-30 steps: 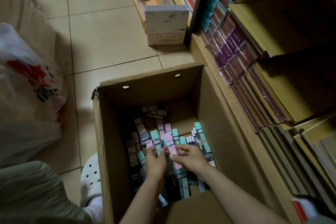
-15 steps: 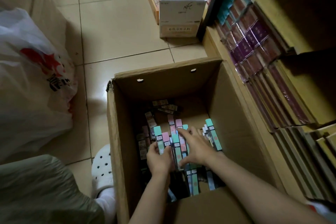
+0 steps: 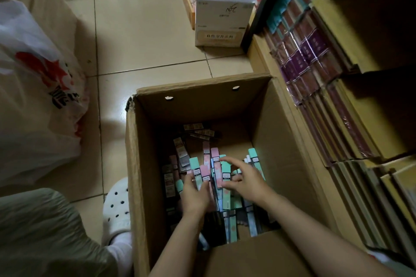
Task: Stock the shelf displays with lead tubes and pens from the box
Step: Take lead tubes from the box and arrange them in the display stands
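While most of the slim mint-green and pink carded lead-tube packs (image 3: 221, 177) lie loose on the floor of the open brown cardboard box (image 3: 144, 164), a small bunch of them stands gathered in the left hand (image 3: 195, 195), whose fingers and thumb are curled round the lower ends so that the green and pink tops fan out just beyond the fingertips. The right hand (image 3: 247, 183), just to the right of it, holds nothing: its fingers are spread and lightly bent, hovering over the heap with the forefinger stretched toward a pink pack, apparently about to pick the next one, though in the dim box it is hard to tell whether a fingertip already touches the cards. Darker brown and black packs (image 3: 198, 131) lie farther from both hands, toward the far wall of the box.

Judging from this, the work is at the collecting step: many packs are left in the box, and none of the bunch has reached a display yet. Well to the right of the right hand stand wooden shelves (image 3: 351, 87) of wrapped purple-spined books (image 3: 308, 51). Left of the left hand are a white perforated clog (image 3: 117, 204) and, farther off, a white plastic bag printed in red (image 3: 38, 87) on the beige floor tiles (image 3: 144, 36).
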`<state>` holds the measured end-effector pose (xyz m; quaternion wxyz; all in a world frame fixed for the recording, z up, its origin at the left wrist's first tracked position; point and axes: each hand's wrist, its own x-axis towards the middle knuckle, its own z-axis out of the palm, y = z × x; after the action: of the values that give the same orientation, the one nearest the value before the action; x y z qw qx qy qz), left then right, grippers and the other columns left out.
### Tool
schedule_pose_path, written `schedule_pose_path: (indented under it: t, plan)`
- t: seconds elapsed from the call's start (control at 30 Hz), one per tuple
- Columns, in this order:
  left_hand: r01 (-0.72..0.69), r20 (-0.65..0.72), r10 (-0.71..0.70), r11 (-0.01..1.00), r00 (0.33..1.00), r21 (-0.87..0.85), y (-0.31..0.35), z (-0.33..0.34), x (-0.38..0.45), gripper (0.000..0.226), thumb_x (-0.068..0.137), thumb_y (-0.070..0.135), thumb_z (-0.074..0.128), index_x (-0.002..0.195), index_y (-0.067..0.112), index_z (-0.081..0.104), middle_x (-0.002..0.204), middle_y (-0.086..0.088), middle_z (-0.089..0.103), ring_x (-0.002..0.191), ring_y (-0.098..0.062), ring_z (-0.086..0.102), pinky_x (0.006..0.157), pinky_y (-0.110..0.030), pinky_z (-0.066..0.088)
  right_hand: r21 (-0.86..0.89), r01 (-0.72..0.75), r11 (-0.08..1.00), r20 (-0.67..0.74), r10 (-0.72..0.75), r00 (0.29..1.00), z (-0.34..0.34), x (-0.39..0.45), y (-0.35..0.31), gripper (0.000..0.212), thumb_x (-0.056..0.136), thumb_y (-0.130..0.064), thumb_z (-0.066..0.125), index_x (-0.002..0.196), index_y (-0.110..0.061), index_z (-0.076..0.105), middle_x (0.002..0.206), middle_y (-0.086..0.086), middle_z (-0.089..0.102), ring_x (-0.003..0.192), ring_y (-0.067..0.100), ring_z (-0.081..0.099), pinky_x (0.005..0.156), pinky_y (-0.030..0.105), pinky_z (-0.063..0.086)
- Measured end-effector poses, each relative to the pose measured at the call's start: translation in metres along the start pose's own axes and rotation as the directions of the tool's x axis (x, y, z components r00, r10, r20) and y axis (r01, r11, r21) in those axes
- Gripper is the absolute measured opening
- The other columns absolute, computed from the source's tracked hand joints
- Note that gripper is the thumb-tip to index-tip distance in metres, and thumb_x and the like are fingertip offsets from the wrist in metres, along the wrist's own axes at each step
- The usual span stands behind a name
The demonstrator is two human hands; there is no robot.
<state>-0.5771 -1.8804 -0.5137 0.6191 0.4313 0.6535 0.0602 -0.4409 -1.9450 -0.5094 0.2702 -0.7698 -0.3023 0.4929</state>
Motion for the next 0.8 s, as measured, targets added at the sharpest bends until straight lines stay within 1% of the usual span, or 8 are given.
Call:
schedule_pose_path:
  t: [0.13, 0.27, 0.33, 0.43, 0.57, 0.63, 0.7, 0.8]
  plan:
    - [0.018, 0.277, 0.001, 0.998, 0.961, -0.066, 0.007, 0.002, -0.012, 0.048, 0.097, 0.031, 0.056, 0.139, 0.014, 0.041, 0.134, -0.013, 0.053, 0.116, -0.035, 0.057, 0.094, -0.054, 0.051, 0.030, 0.073, 0.997, -0.054, -0.071, 0.996, -0.016, -0.010, -0.015, 0.071, 0.072, -0.009, 0.084, 0.131, -0.038, 0.057, 0.088, -0.002, 0.050, 0.066, 0.004, 0.047, 0.067, 0.018, 0.049]
    - [0.003, 0.408, 0.044, 0.993, 0.912, -0.115, 0.011, -0.005, -0.023, 0.060, 0.089, 0.045, 0.064, 0.138, 0.020, 0.041, 0.134, -0.005, 0.052, 0.113, -0.021, 0.060, 0.090, -0.049, 0.055, 0.058, 0.081, 0.995, -0.098, -0.075, 0.992, -0.022, -0.021, -0.021, 0.071, 0.077, -0.004, 0.078, 0.136, -0.035, 0.054, 0.083, -0.004, 0.047, 0.071, 0.003, 0.046, 0.066, 0.010, 0.046]
    - [-0.012, 0.465, 0.058, 0.995, 0.884, -0.101, 0.012, -0.007, -0.025, 0.057, 0.089, 0.040, 0.065, 0.139, 0.023, 0.041, 0.137, -0.006, 0.051, 0.111, -0.022, 0.062, 0.091, -0.047, 0.055, 0.040, 0.078, 0.996, -0.110, -0.073, 0.991, -0.021, -0.025, -0.021, 0.070, 0.080, -0.004, 0.075, 0.138, -0.035, 0.051, 0.081, -0.004, 0.049, 0.069, 0.003, 0.046, 0.066, 0.013, 0.047]
    - [0.060, 0.551, 0.041, 0.985, 0.833, -0.164, 0.008, -0.008, -0.026, 0.054, 0.089, 0.015, 0.067, 0.132, 0.035, 0.043, 0.129, 0.006, 0.053, 0.107, -0.023, 0.065, 0.091, -0.044, 0.055, 0.116, 0.076, 0.990, -0.082, -0.067, 0.994, -0.020, -0.029, -0.023, 0.062, 0.086, -0.005, 0.069, 0.139, -0.032, 0.050, 0.082, 0.000, 0.058, 0.066, 0.002, 0.056, 0.066, 0.016, 0.051]
    - [0.053, 0.471, 0.049, 0.978, 0.881, -0.200, 0.006, -0.007, -0.026, 0.046, 0.091, -0.002, 0.057, 0.117, 0.035, 0.048, 0.114, -0.002, 0.063, 0.101, -0.022, 0.066, 0.083, -0.044, 0.057, 0.339, 0.001, 0.941, -0.064, 0.022, 0.998, -0.030, -0.029, -0.025, 0.047, 0.096, -0.007, 0.055, 0.140, -0.024, 0.049, 0.094, 0.011, 0.062, 0.072, 0.009, 0.067, 0.063, 0.019, 0.056]
    - [0.010, 0.397, 0.068, 0.981, 0.915, -0.192, 0.007, -0.008, -0.025, 0.039, 0.093, 0.001, 0.055, 0.108, 0.037, 0.050, 0.110, 0.001, 0.062, 0.099, -0.020, 0.065, 0.074, -0.041, 0.057, 0.208, -0.082, 0.975, -0.138, 0.112, 0.984, -0.039, -0.030, -0.019, 0.043, 0.096, -0.007, 0.057, 0.137, -0.019, 0.052, 0.091, 0.005, 0.062, 0.069, 0.008, 0.063, 0.058, 0.016, 0.053]
    - [-0.008, 0.363, 0.079, 0.982, 0.928, -0.191, 0.007, -0.008, -0.024, 0.038, 0.095, 0.004, 0.055, 0.105, 0.040, 0.048, 0.108, 0.002, 0.062, 0.099, -0.020, 0.064, 0.070, -0.038, 0.056, -0.102, -0.186, 0.977, -0.158, 0.168, 0.973, -0.044, -0.037, -0.011, 0.043, 0.092, -0.009, 0.063, 0.133, -0.023, 0.055, 0.095, -0.002, 0.063, 0.072, 0.006, 0.061, 0.061, 0.016, 0.053]
    - [-0.015, 0.347, 0.077, 0.984, 0.935, -0.178, 0.006, -0.007, -0.023, 0.037, 0.095, 0.005, 0.054, 0.104, 0.040, 0.047, 0.110, 0.000, 0.062, 0.098, -0.020, 0.063, 0.071, -0.036, 0.055, -0.413, -0.213, 0.885, -0.058, 0.207, 0.977, -0.035, -0.046, 0.001, 0.058, 0.083, -0.013, 0.074, 0.135, -0.025, 0.051, 0.121, 0.001, 0.060, 0.104, 0.014, 0.061, 0.090, 0.028, 0.054]
